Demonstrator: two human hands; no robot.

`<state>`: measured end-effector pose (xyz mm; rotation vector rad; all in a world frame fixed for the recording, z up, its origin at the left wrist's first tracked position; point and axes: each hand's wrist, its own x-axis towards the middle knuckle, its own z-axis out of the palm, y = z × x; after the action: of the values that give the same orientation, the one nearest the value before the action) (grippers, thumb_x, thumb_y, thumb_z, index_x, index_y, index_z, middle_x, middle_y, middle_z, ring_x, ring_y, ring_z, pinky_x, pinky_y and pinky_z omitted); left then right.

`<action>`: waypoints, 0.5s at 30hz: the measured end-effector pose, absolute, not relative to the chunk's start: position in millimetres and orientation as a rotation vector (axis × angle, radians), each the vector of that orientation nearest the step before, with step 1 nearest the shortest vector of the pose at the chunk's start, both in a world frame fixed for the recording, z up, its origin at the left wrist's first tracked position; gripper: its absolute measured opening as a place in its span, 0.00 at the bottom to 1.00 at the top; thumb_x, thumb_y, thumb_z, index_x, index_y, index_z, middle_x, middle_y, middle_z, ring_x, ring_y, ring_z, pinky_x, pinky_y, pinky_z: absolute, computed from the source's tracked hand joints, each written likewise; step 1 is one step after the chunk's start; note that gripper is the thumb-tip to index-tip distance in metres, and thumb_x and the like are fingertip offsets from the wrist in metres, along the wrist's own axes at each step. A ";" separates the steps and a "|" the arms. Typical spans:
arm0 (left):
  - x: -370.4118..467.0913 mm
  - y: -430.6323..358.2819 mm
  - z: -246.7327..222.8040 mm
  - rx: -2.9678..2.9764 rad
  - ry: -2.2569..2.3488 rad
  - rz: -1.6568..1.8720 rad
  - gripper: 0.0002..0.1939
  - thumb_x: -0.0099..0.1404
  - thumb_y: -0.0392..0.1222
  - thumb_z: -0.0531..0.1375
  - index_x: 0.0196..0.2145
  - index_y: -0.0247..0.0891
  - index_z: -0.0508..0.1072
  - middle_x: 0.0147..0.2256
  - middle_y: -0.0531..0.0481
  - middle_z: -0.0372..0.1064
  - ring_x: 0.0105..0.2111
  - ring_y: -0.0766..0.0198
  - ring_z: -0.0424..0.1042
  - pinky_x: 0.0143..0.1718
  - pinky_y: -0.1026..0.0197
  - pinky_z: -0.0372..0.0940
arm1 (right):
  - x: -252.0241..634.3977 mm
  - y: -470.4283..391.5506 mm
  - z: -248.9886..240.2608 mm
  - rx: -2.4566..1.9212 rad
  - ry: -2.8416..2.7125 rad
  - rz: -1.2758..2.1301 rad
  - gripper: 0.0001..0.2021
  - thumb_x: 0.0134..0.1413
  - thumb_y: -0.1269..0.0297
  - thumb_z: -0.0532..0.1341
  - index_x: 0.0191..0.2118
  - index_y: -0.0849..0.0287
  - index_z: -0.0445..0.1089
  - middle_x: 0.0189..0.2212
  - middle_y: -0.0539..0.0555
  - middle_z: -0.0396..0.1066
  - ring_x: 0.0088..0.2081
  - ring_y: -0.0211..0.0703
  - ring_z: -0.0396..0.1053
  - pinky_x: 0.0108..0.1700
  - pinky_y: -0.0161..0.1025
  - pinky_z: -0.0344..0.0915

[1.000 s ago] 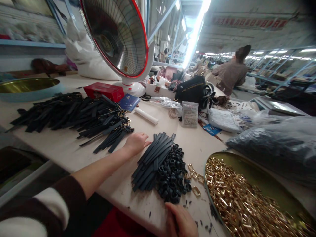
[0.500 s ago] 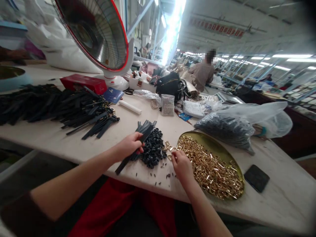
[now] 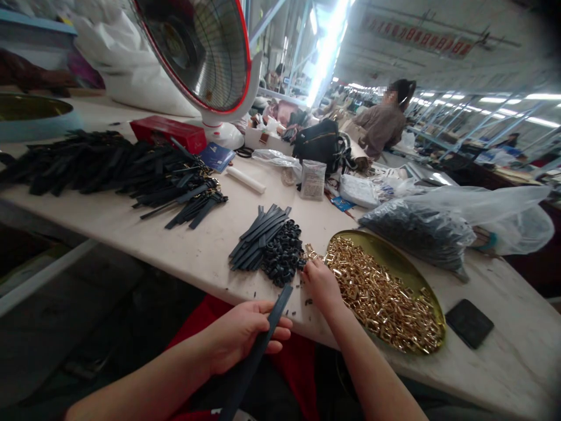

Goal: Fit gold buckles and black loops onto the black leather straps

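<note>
My left hand (image 3: pixel 249 330) grips a long black strap (image 3: pixel 267 345) in front of the table edge, thumb on top and the other fingers beneath. My right hand (image 3: pixel 322 283) is closed at the fingertips between the pile of small black loops (image 3: pixel 280 251) and the loose gold buckles; whatever it pinches is hidden. A stack of black straps (image 3: pixel 258 237) lies against the left side of the loops. Right of that hand, a gold oval tray (image 3: pixel 397 248) holds a heap of gold buckles (image 3: pixel 381 292).
Finished-looking black straps with gold hardware (image 3: pixel 118 169) are heaped at left. Behind stand a red-rimmed heater (image 3: pixel 201 52), a red box (image 3: pixel 169 134) and a white roll (image 3: pixel 246 180). A clear bag (image 3: pixel 416 228) and a phone (image 3: pixel 470 323) lie right. A person (image 3: pixel 383 126) is farther back.
My left hand has drawn one strap from the stack toward me, below the table edge. My right hand has shifted slightly toward the loops. The view has turned a little left.
</note>
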<state>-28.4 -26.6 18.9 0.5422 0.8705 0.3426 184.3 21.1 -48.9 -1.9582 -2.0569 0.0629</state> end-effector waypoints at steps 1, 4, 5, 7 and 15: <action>-29.5 -24.8 18.1 0.535 0.868 0.343 0.17 0.48 0.30 0.59 0.39 0.32 0.70 0.39 0.46 0.70 0.34 0.68 0.71 0.30 0.71 0.67 | 185.0 21.4 -47.8 -1.942 -2.065 0.073 0.05 0.50 0.73 0.55 0.29 0.60 0.67 0.30 0.57 0.68 0.35 0.45 0.65 0.39 0.39 0.60; -32.2 -18.0 15.3 0.508 0.878 0.336 0.17 0.48 0.31 0.60 0.38 0.32 0.70 0.39 0.45 0.70 0.33 0.68 0.71 0.29 0.71 0.67 | 186.4 15.4 -41.7 -1.892 -2.025 0.108 0.10 0.51 0.71 0.54 0.40 0.62 0.67 0.34 0.58 0.67 0.36 0.46 0.65 0.40 0.41 0.61; -32.7 -15.6 13.9 0.500 0.883 0.333 0.17 0.48 0.31 0.60 0.38 0.32 0.70 0.39 0.45 0.70 0.33 0.68 0.71 0.28 0.71 0.67 | 186.1 10.7 -39.2 -1.847 -1.950 0.191 0.12 0.52 0.69 0.54 0.43 0.61 0.67 0.35 0.58 0.66 0.35 0.45 0.65 0.39 0.41 0.61; -32.6 -11.0 10.1 0.488 0.871 0.323 0.16 0.48 0.31 0.59 0.38 0.32 0.70 0.38 0.45 0.70 0.32 0.69 0.71 0.27 0.72 0.67 | 183.1 -1.7 -35.7 -1.718 -1.673 0.527 0.13 0.55 0.63 0.52 0.44 0.59 0.67 0.32 0.55 0.66 0.31 0.41 0.64 0.35 0.40 0.62; -20.4 3.6 -1.5 0.458 0.845 0.261 0.14 0.47 0.30 0.57 0.36 0.32 0.68 0.28 0.51 0.67 0.25 0.70 0.69 0.25 0.70 0.64 | 147.3 -30.5 -40.3 -1.266 -0.419 1.524 0.18 0.48 0.49 0.59 0.33 0.62 0.69 0.18 0.45 0.59 0.17 0.28 0.53 0.19 0.28 0.52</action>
<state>-20.4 3.6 -1.5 0.4576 0.8453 0.2609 147.3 -30.5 -40.3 -1.2665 -0.4188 1.5236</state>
